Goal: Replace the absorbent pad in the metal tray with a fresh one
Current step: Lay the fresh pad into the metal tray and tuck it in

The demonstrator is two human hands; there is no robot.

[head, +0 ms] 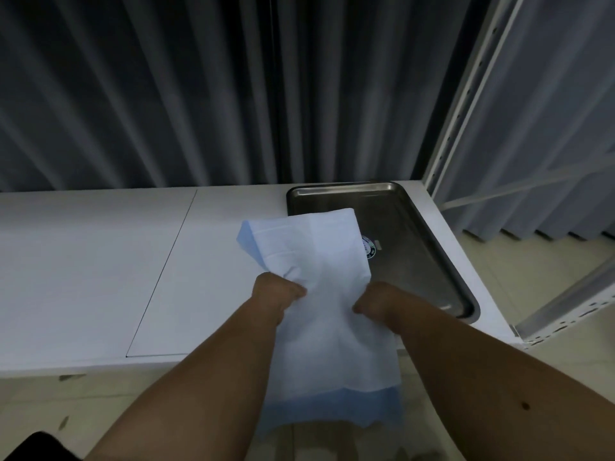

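Observation:
A white absorbent pad (319, 294) with a pale blue backing hangs folded between my hands, above the table's front edge. My left hand (278, 292) grips its left side and my right hand (376, 302) grips its right side, both with fingers curled into the sheet. The pad's top end stands up over the left part of the metal tray (429, 247); its lower end droops below the table edge. The tray lies at the table's right end, its visible bottom bare apart from a round sticker (369, 248) partly hidden by the pad.
The white table (100, 277) stretches left, with a thin seam (166, 271) across its top. Dark pleated curtains (199, 88) hang behind. A white metal shelf frame (472, 94) stands right of the table, over a tiled floor.

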